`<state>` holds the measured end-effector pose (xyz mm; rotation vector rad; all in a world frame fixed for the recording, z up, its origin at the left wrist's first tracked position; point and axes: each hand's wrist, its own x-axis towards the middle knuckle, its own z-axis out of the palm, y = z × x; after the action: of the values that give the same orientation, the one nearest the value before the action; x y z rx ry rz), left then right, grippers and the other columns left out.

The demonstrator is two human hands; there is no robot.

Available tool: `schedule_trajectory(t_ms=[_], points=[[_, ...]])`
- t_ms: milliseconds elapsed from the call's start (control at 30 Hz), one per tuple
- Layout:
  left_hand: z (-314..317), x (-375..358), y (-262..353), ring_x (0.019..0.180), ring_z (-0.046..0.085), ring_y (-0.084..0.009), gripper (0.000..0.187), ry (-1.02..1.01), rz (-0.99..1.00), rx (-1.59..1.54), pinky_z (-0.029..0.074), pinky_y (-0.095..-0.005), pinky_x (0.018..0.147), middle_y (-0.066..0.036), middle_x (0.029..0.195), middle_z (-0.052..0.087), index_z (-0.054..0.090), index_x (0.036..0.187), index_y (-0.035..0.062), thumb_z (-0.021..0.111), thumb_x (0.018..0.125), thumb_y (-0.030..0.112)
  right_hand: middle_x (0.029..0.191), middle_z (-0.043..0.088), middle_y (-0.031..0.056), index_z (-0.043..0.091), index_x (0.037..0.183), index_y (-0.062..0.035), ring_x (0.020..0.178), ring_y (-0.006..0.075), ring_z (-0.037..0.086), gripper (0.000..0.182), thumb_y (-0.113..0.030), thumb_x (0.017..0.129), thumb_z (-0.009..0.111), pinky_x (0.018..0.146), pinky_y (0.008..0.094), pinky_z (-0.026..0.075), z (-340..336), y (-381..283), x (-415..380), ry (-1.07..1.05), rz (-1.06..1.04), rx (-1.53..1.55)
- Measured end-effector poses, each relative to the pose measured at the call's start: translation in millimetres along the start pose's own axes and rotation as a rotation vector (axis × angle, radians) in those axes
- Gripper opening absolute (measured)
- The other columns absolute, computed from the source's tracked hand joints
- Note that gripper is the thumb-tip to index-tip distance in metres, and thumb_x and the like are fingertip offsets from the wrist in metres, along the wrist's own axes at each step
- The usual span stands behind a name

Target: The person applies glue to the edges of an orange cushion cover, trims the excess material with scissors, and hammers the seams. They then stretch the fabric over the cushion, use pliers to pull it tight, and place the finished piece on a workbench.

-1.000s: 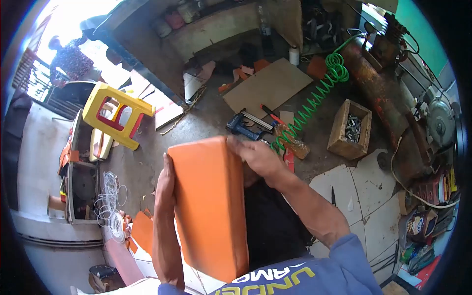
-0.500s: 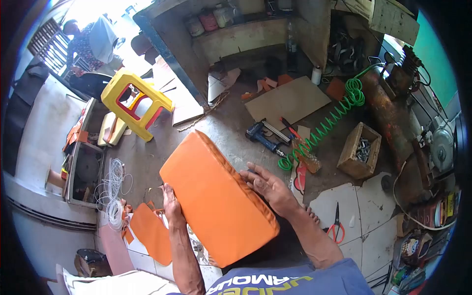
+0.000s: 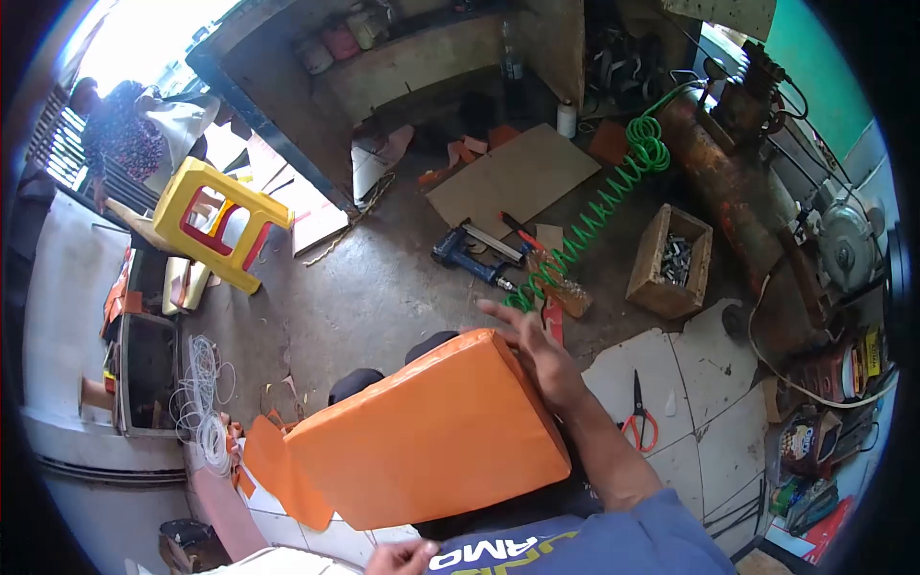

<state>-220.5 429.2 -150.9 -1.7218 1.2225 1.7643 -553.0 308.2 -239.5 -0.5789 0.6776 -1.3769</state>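
An orange covered cushion (image 3: 431, 436) lies tilted across my lap, its broad smooth face toward me and its gathered side along the top edge. My right hand (image 3: 541, 359) rests at the cushion's upper right corner, fingers apart and stretched past the edge. Low in the view, my left hand (image 3: 402, 558) is near my shirt, just below the cushion's bottom edge and apart from it. Its fingers are partly cut off by the frame, and whether they hold anything cannot be made out.
A blue nail gun (image 3: 471, 259), a green coiled hose (image 3: 585, 230) and a wooden box of metal pieces (image 3: 671, 264) lie ahead. Red-handled scissors (image 3: 639, 417) are at right, a yellow stool (image 3: 216, 225) at left. A person (image 3: 125, 139) is at the far left.
The cushion has turned to lie more sideways. My left hand has let go of its left edge and moved down to my shirt. My right hand has shifted to the upper right corner.
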Motion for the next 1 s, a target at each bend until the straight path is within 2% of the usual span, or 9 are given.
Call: schedule_trajectory(t_ms=[133,167,267,333,600,667,733,867,1000], points=[[-40.0,28.9,80.5,0.118,0.061,-0.0358,0.055,0.843,1.170,0.631,0.051,-0.0459,0.099,-0.015,0.132,0.062,0.053,0.144,0.0102,0.072,0.094,0.026,0.145,0.058,0.0138,0.034,0.158,-0.0030,0.131,0.0172,0.054,0.072,-0.056,0.110,0.034,0.111,0.0332,0.041,1.1,3.0,-2.9,-0.043,0.005,-0.046],[-45.8,40.9,117.5,0.112,0.063,-0.0426,0.058,0.994,1.220,0.676,0.051,-0.0487,0.099,-0.017,0.125,0.066,0.061,0.137,0.0093,0.080,0.082,0.018,0.145,0.058,0.0142,0.035,0.158,-0.0025,0.132,0.0179,0.054,0.071,-0.055,0.110,0.033,0.112,0.0336,0.040,-2.9,3.7,-20.7,0.059,-0.045,-0.227],[-53.9,67.3,189.4,0.108,0.065,-0.0415,0.048,1.095,1.212,0.671,0.052,-0.0480,0.097,-0.017,0.121,0.068,0.065,0.131,0.0076,0.077,0.088,0.025,0.145,0.057,0.0152,0.032,0.159,-0.0015,0.133,0.0208,0.053,0.070,-0.052,0.111,0.034,0.114,0.0348,0.038,-22.5,25.4,-87.0,0.214,-0.134,-0.471],[-62.3,79.1,200.9,0.108,0.065,-0.0417,0.041,0.742,0.847,0.556,0.052,-0.0444,0.096,-0.021,0.115,0.068,0.064,0.130,0.0048,0.068,0.094,0.023,0.147,0.052,0.0169,0.027,0.160,-0.0016,0.133,0.0230,0.052,0.076,-0.057,0.109,0.037,0.113,0.0367,0.039,-12.6,53.1,-122.2,0.256,-0.128,-0.318],[-95.3,66.3,147.5,0.100,0.068,-0.0380,0.041,1.029,0.637,0.316,0.053,-0.0459,0.089,-0.023,0.108,0.068,0.065,0.124,-0.0018,0.060,0.101,0.032,0.148,0.046,0.0157,0.027,0.158,0.0001,0.139,0.0260,0.046,0.084,-0.053,0.102,0.060,0.117,0.0402,0.035,34.1,33.6,-61.2,0.125,-0.392,-0.109],[-90.5,67.8,139.5,0.108,0.066,-0.0368,0.040,1.065,0.653,0.223,0.051,-0.0467,0.095,-0.022,0.117,0.067,0.064,0.128,0.0000,0.061,0.101,0.029,0.145,0.048,0.0173,0.036,0.152,-0.0010,0.135,0.0287,0.049,0.080,-0.039,0.095,0.076,0.115,0.0406,0.038,39.9,37.5,-56.7,0.145,-0.421,-0.127],[-72.5,68.2,140.2,0.118,0.062,-0.0394,0.037,1.366,1.024,0.475,0.047,-0.0476,0.105,-0.020,0.125,0.064,0.063,0.131,0.0036,0.063,0.099,0.023,0.140,0.051,0.0192,0.046,0.142,-0.0024,0.131,0.0316,0.052,0.067,-0.026,0.091,0.081,0.110,0.0410,0.042,36.5,47.4,-63.2,0.238,-0.544,-0.735],[-58.7,65.4,156.7,0.123,0.059,-0.0373,0.036,1.047,1.389,0.710,0.037,-0.0567,0.116,-0.015,0.122,0.063,0.071,0.120,0.0092,0.077,0.084,0.009,0.129,0.060,0.0188,0.058,0.122,-0.0043,0.121,0.0335,0.060,0.042,-0.020,0.090,0.081,0.103,0.0417,0.049,40.7,59.7,-72.0,0.378,-0.564,-0.760],[-57.9,81.7,166.7,0.106,0.062,-0.0331,0.024,0.862,1.381,0.719,0.040,-0.0561,0.111,-0.009,0.101,0.064,0.074,0.104,0.0102,0.079,0.081,0.012,0.123,0.064,0.0173,0.061,0.114,-0.0039,0.112,0.0327,0.065,0.032,-0.018,0.091,0.080,0.098,0.0403,0.052,44.5,49.6,-72.7,0.403,-0.551,-0.836]])
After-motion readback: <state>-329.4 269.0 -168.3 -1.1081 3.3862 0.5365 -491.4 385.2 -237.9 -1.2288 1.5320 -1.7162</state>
